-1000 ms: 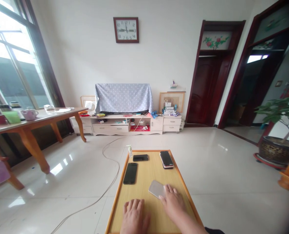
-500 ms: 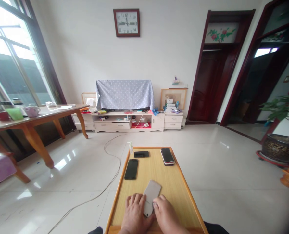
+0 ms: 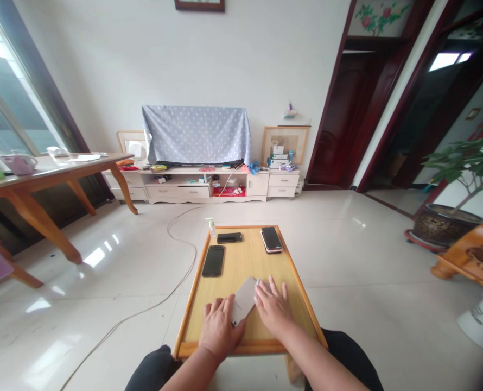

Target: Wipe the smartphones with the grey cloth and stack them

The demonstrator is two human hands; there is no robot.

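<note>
**Silver phone now pinned between both hands, near edge of surface**

Silver phone (image 3: pixel 243 300) face-down on the low wooden surface (image 3: pixel 290 271), lying at a slant, top end pointing away and to the right. Left hand (image 3: pixel 219 328) flat beside it, fingertips touching its near-left edge. Right hand (image 3: pixel 272 309) spread flat on the far-right side, fingertips against the upper end. Neither grip closed around the phone: both hands open, palms down, pressing or steadying only. Phone not lifted; rests fully on the surface.

Change from a second ago: phone then lay to the right under the right hand alone, left hand resting apart. Half a second ago already drawn to the middle, between both hands. Now slightly more angled, both hands bracketing it. Judged: sliding done, phone being squared or readied for handling close to the body.

Also different: view tipped down. Clock nearly gone from the top edge; lap and forearms now in view.

Unmoved on the far half of the surface: black phone (image 3: pixel 213 260) at left, small dark phone (image 3: pixel 229 237) beyond it, red-edged phone (image 3: pixel 271 239) at right, little pump bottle (image 3: pixel 211 227) at the far-left corner. Cable (image 3: pixel 176 271) trailing over the floor tiles.
</note>
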